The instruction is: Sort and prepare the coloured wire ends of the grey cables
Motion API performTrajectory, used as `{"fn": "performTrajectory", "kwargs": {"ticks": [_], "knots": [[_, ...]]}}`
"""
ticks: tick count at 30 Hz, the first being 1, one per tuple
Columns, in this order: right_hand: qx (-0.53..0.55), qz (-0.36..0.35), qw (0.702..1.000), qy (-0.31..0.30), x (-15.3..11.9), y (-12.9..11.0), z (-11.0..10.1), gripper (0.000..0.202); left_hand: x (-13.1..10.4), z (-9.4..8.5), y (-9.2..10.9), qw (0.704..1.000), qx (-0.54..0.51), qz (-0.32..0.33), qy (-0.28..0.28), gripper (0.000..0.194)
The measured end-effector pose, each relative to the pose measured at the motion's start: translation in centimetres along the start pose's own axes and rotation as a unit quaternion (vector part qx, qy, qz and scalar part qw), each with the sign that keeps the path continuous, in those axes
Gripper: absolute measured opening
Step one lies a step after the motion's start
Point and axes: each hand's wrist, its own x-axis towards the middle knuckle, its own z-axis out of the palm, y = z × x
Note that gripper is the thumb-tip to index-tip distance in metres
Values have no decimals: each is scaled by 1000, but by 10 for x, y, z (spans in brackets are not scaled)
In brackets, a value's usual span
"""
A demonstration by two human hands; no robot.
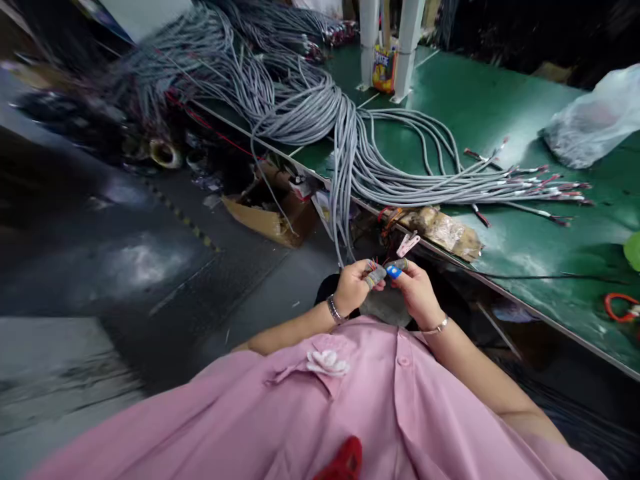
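Observation:
My left hand (pixel 354 288) is closed in front of my waist, its wrapped fingertips pinching the thin wires (pixel 374 264) at a cable end. Grey cables (pixel 341 220) hang over the table edge and run down behind this hand. Close beside it, my right hand (pixel 416 293) is also pinched shut, with a blue cover (pixel 394 272) on the thumb; its fingertips meet the left ones at the same wires. How many wires lie between the fingers is hidden. A pink clothespin (pixel 409 245) sits just above my right hand at the table edge.
A thick bundle of grey cables (pixel 310 113) lies across the green table (pixel 470 93), stripped ends to the right. A taped block (pixel 445 232) rests at the edge. A plastic bag (pixel 595 123) and white posts (pixel 406 50) stand farther back. Below is a cardboard box (pixel 265 217).

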Motion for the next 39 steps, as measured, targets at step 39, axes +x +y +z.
{"fn": "performTrajectory", "kwargs": {"ticks": [39], "knots": [[263, 66, 962, 24, 50, -14, -4, 35, 17, 32, -9, 993, -117, -13, -1, 29]]}}
